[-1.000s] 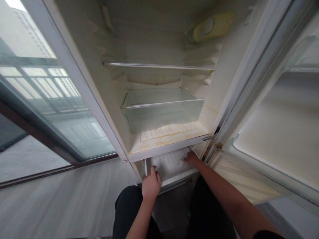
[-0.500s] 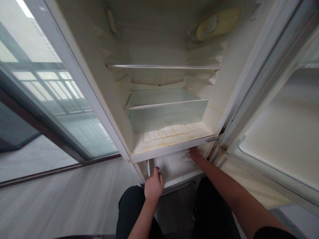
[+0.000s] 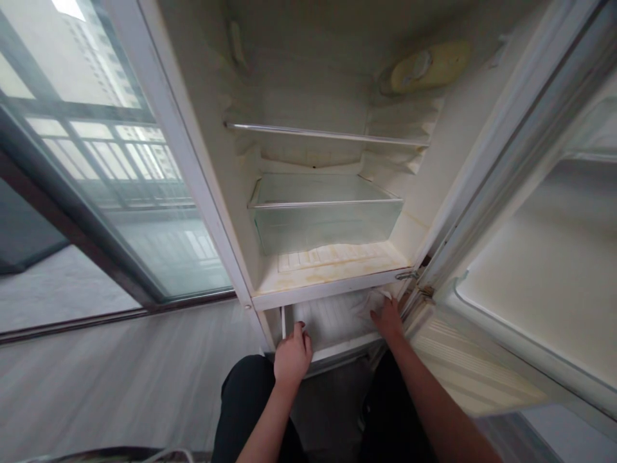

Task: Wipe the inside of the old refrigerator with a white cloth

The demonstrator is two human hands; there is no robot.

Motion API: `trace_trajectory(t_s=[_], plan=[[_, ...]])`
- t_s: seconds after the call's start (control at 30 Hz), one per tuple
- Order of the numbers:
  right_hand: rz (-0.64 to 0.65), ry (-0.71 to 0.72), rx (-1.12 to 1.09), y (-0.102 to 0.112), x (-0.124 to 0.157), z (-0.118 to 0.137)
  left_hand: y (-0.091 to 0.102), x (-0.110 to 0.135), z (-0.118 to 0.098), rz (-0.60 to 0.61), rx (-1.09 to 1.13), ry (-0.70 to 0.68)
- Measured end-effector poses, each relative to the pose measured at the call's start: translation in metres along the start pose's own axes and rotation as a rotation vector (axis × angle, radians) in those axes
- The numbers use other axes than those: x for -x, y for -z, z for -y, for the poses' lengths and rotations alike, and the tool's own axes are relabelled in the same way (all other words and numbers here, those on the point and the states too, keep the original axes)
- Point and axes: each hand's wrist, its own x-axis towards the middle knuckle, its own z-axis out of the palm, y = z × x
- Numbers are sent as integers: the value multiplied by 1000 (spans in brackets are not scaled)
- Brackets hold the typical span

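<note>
An open fridge stands in front of me. Its lower freezer compartment (image 3: 337, 315) is white with frost. My left hand (image 3: 292, 355) is closed over the compartment's front left edge, fingers curled on the rim. My right hand (image 3: 389, 319) reaches in at the right side and rests on the frosted surface; its fingers look bent and partly hidden. Above, a clear plastic drawer (image 3: 322, 222) sits on the stained fridge floor (image 3: 332, 267).
A wire shelf (image 3: 328, 135) spans the fridge higher up, with a yellowed lamp cover (image 3: 429, 67) at the top right. The open fridge door (image 3: 530, 276) stands to the right. A glass balcony door (image 3: 120, 193) is on the left, above grey wooden flooring (image 3: 120, 386).
My right hand has drawn back from deep in the freezer compartment toward its front right corner. My left hand has stayed on the front left edge. The view has shifted slightly.
</note>
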Motion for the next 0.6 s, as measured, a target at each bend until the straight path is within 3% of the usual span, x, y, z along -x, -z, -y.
trace_trajectory(t_s=[0.17,0.4,0.5,0.6], plan=[[104,-225,84,-3,2,15,0,0,2,-7,-1,-3],[339,-222,74,4,-17,-17,0,-1,2,6,5,-10],[329,-187,67,4,-19,-21,0,-1,2,5,18,-19],[240,-157,50,4,-11,-19,0,0,1,-8,27,-17]])
